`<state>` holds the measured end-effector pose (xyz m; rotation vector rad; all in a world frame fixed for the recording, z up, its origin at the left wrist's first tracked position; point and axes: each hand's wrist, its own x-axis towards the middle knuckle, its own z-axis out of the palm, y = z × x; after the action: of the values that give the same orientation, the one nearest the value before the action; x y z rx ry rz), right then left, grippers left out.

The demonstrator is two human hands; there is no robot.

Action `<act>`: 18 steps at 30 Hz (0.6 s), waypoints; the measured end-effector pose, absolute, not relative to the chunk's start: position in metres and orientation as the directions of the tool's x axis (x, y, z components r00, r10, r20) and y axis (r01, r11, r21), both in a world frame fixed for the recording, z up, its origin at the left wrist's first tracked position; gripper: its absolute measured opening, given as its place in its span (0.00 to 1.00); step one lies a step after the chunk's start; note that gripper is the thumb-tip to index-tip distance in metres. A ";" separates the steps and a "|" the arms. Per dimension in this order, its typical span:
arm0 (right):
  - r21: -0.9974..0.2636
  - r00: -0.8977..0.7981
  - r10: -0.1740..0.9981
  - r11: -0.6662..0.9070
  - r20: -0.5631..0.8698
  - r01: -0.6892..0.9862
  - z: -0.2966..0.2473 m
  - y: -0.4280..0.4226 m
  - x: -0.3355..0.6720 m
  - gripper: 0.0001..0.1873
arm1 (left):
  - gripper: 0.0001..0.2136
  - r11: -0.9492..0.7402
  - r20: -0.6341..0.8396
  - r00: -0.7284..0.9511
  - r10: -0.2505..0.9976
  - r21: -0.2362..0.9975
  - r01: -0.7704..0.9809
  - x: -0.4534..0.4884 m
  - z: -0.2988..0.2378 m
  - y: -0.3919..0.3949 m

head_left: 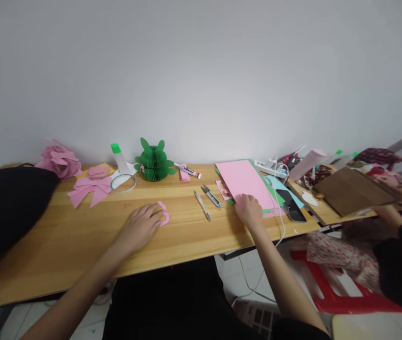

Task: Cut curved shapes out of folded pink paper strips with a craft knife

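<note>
My left hand (141,227) lies on the wooden table (80,245) with its fingers stretched out, the tips at two small pink paper cutouts (165,218). My right hand (249,211) rests on the lower left part of a pink paper sheet (245,182), fingers slightly bent over it. Green sheets (277,198) show from under the pink one. Pink paper scraps (223,190) stick out at its left edge. Between my hands lie blue-handled thread snips (211,196) and a pale pen-shaped tool (202,206).
Along the wall stand a green honeycomb paper figure (154,163), a green-capped glue bottle (119,158), a pink paper bow (91,185) and a glue tube (188,170). A phone (290,205), a white cable (281,226) and a power strip (271,167) are at right. Another person's arm (392,219) reaches in there.
</note>
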<state>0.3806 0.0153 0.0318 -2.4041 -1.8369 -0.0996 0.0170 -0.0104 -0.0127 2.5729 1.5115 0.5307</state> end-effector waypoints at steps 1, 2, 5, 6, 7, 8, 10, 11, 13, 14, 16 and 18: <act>-0.057 0.261 0.958 -0.256 0.119 0.965 0.033 0.016 0.382 0.18 | 0.15 -0.501 0.234 0.449 0.862 0.271 0.822 0.019 -0.012 -0.006; -0.067 0.256 0.960 -0.250 0.112 0.966 0.035 0.017 0.384 0.17 | 0.15 -0.505 0.227 0.455 0.861 0.276 0.818 0.021 -0.012 -0.002; -0.107 0.247 0.965 -0.237 0.088 0.966 0.044 0.022 0.393 0.17 | 0.14 -0.519 0.212 0.475 0.854 0.301 0.800 0.028 -0.008 0.009; -0.123 0.248 0.965 -0.237 0.085 0.964 0.046 0.024 0.397 0.18 | 0.14 -0.522 0.209 0.479 0.853 0.314 0.793 0.030 -0.007 0.013; -0.142 0.251 0.964 -0.237 0.086 0.961 0.049 0.026 0.401 0.19 | 0.14 -0.522 0.206 0.480 0.853 0.328 0.787 0.033 -0.005 0.016; -0.162 0.252 0.963 -0.236 0.090 0.958 0.052 0.029 0.405 0.19 | 0.13 -0.520 0.203 0.479 0.854 0.345 0.781 0.036 -0.004 0.018; -0.211 0.253 0.962 -0.228 0.101 0.951 0.059 0.033 0.414 0.20 | 0.12 -0.514 0.201 0.474 0.858 0.386 0.766 0.041 -0.001 0.023; -0.238 0.254 0.962 -0.224 0.104 0.945 0.062 0.036 0.419 0.20 | 0.12 -0.511 0.199 0.472 0.859 0.410 0.755 0.044 0.000 0.025; -0.298 0.261 0.959 -0.219 0.108 0.929 0.067 0.041 0.426 0.20 | 0.12 -0.504 0.196 0.471 0.860 0.469 0.725 0.050 0.004 0.029; -0.327 0.266 0.958 -0.218 0.111 0.920 0.069 0.043 0.430 0.19 | 0.12 -0.497 0.194 0.469 0.862 0.504 0.706 0.054 0.006 0.030; -0.383 0.279 0.953 -0.215 0.121 0.899 0.071 0.048 0.435 0.18 | 0.11 -0.480 0.188 0.467 0.864 0.585 0.653 0.065 0.010 0.033; -0.430 0.290 0.947 -0.208 0.135 0.878 0.071 0.052 0.440 0.18 | 0.11 -0.453 0.174 0.473 0.864 0.679 0.577 0.080 0.015 0.037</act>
<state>0.4396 0.0524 0.0714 -2.1411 -1.6348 0.2191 0.0803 0.0373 0.0153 2.1807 1.1915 0.6941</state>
